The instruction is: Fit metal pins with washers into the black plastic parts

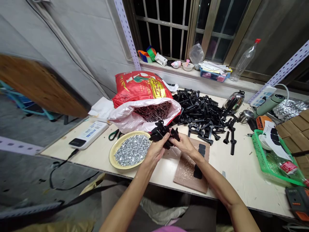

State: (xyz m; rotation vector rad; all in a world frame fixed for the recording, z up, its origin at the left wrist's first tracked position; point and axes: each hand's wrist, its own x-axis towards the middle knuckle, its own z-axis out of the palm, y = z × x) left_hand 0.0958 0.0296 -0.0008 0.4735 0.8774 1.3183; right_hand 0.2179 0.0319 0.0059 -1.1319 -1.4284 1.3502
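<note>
My left hand (pixel 157 149) is closed around a bunch of black plastic parts (pixel 159 130) above the table's front middle. Close beside it, my right hand (pixel 182 143) has its fingers closed on black parts at the right of the bunch. A yellow bowl (pixel 112 160) of small silvery metal pieces (pixel 133 150) stands just left of my hands. Behind them lies an open red and white bag (pixel 142 90) full of dark reddish screws (pixel 154 111). To the back right spreads a large heap of black T-shaped parts (pixel 200 111). Below my right forearm is a brown board (pixel 190 167) with black pads and crumbs on it.
A white device (pixel 88 134) and dark-handled scissors (pixel 113 134) lie at the left. A green basket (pixel 259 151) with a bottle stands at the right, near a power tool battery (pixel 297 201). Metal pots (pixel 234 101) and a green flask (pixel 269 104) stand at the back right.
</note>
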